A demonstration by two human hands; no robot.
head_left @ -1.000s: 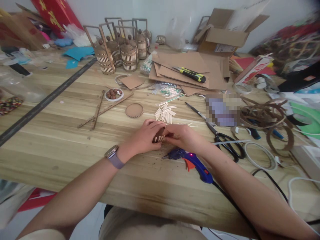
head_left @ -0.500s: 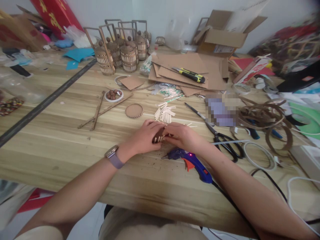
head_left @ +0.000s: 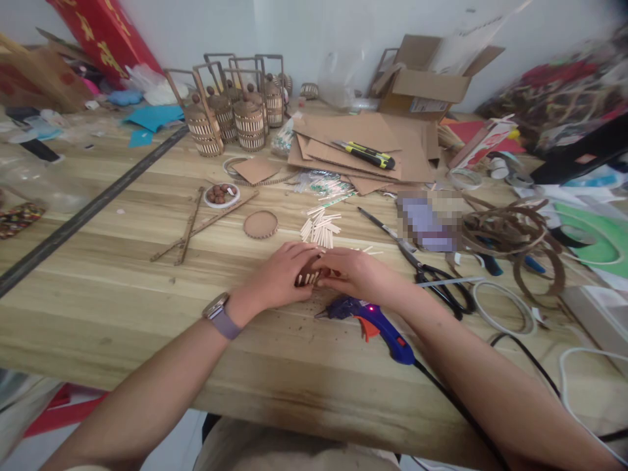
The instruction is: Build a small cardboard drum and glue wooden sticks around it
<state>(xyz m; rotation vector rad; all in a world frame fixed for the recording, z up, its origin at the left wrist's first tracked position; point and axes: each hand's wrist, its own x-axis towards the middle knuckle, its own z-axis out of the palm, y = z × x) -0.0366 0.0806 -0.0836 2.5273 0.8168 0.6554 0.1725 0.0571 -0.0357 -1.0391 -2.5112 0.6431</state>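
Observation:
My left hand (head_left: 282,278) wraps round the left side of a small brown round piece (head_left: 307,275) with short pale sticks standing along its edge. From the right, my right hand (head_left: 356,271) has its fingers pinched at the same piece; its fingertips are partly hidden, so what they hold there is hard to make out. Behind the hands lies a pile of short pale sticks (head_left: 321,229). A blue glue gun (head_left: 377,324) with a red light and orange trigger rests just in front of my right hand. A round cardboard disc (head_left: 260,224) lies behind my left hand.
Black scissors (head_left: 436,281) and a tape ring (head_left: 505,307) lie to the right. A bowl of brown balls (head_left: 222,195) and crossed strips (head_left: 189,232) sit at the left. Cardboard sheets (head_left: 353,131) with a cutter (head_left: 367,156), and several small lidded baskets (head_left: 250,124), stand behind.
The view has shifted slightly. Both hands stay around the brown piece, and the fingers of my right hand have moved a little against it.

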